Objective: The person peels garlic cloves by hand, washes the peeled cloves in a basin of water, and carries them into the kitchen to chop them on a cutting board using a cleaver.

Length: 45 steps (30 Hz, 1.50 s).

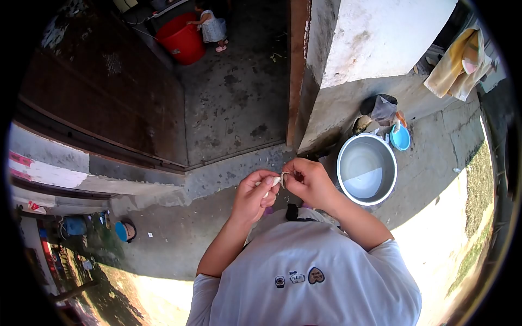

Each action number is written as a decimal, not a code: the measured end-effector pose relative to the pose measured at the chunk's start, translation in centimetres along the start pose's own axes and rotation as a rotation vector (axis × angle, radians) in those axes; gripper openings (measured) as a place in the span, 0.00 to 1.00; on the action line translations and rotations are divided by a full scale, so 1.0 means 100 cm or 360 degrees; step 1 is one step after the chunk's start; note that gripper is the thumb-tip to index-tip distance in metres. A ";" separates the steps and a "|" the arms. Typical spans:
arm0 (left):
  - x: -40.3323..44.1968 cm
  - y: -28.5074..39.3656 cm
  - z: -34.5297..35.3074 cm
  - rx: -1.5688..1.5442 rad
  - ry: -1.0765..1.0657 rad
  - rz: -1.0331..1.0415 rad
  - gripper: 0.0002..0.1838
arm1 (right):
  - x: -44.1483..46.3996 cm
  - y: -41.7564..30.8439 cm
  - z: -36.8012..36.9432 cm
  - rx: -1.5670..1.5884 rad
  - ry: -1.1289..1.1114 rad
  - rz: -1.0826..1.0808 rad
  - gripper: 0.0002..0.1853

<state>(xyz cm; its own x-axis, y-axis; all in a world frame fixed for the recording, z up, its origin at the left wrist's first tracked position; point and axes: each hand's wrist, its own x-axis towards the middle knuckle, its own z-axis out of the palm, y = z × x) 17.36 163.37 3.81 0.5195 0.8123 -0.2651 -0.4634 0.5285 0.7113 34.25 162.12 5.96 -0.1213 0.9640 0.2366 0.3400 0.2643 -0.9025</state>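
In front of my chest, my left hand (255,190) is closed around a small white bulb-like piece (275,181), its fingers curled over most of it. Thin pale strands (283,177) stick out at its right end. My right hand (307,181) meets the left there, its thumb and fingers pinched on those strands. The piece resembles garlic, but it is too small and too covered to be sure of its kind.
Right of my hands stands a large metal basin (367,169) with water, beside a small blue bowl (400,138). A doorway lies ahead; inside, a small person (212,24) touches a red tub (182,39). A blue bucket (125,231) is left. A yellowish towel (459,62) hangs right.
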 end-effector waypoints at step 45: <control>-0.001 -0.005 0.009 0.0055 0.0170 0.0086 0.07 | -0.001 -0.010 0.007 -0.0300 -0.0066 -0.0305 0.06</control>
<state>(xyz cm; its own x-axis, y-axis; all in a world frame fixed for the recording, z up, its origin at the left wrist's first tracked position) 18.21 162.75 4.05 0.4141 0.8620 -0.2924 -0.4628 0.4760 0.7478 33.24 161.73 6.55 -0.2370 0.8948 0.3783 0.4744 0.4464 -0.7587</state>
